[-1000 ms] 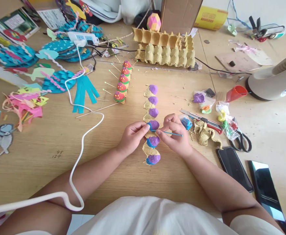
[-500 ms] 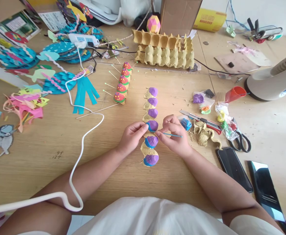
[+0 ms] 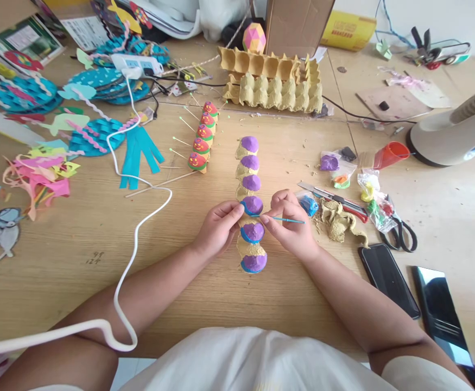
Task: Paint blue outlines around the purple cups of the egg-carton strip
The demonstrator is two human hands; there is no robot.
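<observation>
A strip of egg carton [image 3: 248, 221] runs away from me along the table, its row of cups capped with purple clay [image 3: 250, 183]. The nearer cups also carry blue clay [image 3: 250, 240] along their lower edge. My left hand [image 3: 221, 225] pinches the left side of the fourth cup from the far end, thumb on its blue edge. From the right, my right hand [image 3: 289, 224] grips a thin, straight blue stick [image 3: 288, 220] between thumb and fingers. Its inner end reaches that cup's blue rim; whether it is a tool or clay I cannot tell.
A finished-looking red and green caterpillar [image 3: 202, 138] lies at the left. A white cable [image 3: 135, 239] crosses the table. To the right are a utility knife [image 3: 335, 201], scissors [image 3: 400, 233], clay bags [image 3: 373, 195] and phones [image 3: 387, 279]. Egg cartons [image 3: 278, 89] sit behind.
The egg carton strip has shifted slightly away from me and tilted, with its far end moved up and left. Both hands keep their grip; the blue stick lies a little flatter.
</observation>
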